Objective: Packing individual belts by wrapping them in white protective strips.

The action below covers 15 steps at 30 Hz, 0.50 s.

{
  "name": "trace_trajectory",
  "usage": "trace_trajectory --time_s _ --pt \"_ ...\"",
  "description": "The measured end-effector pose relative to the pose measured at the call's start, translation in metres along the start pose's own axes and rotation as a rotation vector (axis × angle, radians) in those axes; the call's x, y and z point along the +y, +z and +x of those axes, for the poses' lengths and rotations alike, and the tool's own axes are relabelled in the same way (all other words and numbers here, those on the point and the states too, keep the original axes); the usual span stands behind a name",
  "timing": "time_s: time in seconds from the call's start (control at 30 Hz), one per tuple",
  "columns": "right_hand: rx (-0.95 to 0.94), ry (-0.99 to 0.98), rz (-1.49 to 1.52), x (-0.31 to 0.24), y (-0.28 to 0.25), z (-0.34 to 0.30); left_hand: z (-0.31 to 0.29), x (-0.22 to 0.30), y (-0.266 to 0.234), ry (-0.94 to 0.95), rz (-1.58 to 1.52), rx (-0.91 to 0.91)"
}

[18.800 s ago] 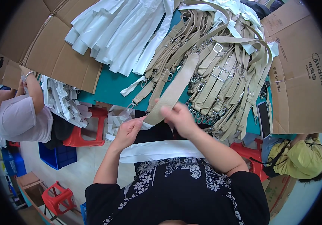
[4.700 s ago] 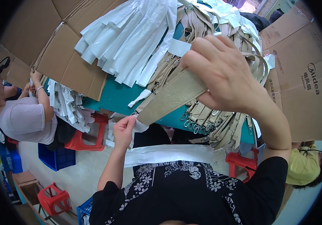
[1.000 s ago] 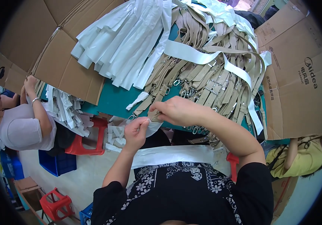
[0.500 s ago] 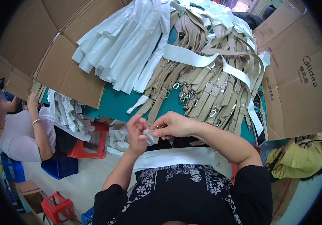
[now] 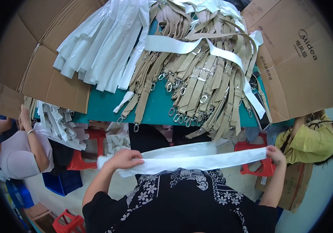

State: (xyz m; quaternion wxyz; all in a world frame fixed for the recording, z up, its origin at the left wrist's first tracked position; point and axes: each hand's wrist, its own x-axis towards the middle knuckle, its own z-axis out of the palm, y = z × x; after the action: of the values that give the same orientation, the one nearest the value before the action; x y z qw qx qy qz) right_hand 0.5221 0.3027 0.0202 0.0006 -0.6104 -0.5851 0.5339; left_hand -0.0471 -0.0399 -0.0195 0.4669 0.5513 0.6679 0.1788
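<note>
A long white strip (image 5: 205, 160), paper or thin plastic, stretches level in front of my body. My left hand (image 5: 124, 158) is closed on it near its left end, thumb on top. At its right end, my right hand (image 5: 276, 154) pinches the strip's tip. Below and behind it, more white sheet (image 5: 185, 149) lies across my lap. Beyond my hands, a pile of beige straps (image 5: 207, 77) with metal clips spreads over the green table (image 5: 108, 105). Whether a strap lies inside the held strip, I cannot tell.
White folded sleeves (image 5: 104, 46) hang over the table's left part. Cardboard boxes (image 5: 306, 73) stand on both sides. A person in a pale top (image 5: 25, 151) sits at left, another in yellow (image 5: 310, 136) at right. Red stools (image 5: 257, 159) and a blue crate (image 5: 61, 180) stand below.
My hands have parted from close together by the table's edge. They have come nearer my body, the right far to the right, and now hold the white strip stretched between them.
</note>
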Motion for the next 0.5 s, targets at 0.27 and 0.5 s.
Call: trace_trajectory --time_s 0.27,0.5 --pt "-0.162 -0.206 -0.788 -0.007 0.09 0.055 0.023 0.027 0.004 0.098 0.189 0.233" --pt "0.09 -0.55 -0.125 -0.202 0.095 0.05 0.139 0.13 -0.061 0.379 -0.084 0.729"
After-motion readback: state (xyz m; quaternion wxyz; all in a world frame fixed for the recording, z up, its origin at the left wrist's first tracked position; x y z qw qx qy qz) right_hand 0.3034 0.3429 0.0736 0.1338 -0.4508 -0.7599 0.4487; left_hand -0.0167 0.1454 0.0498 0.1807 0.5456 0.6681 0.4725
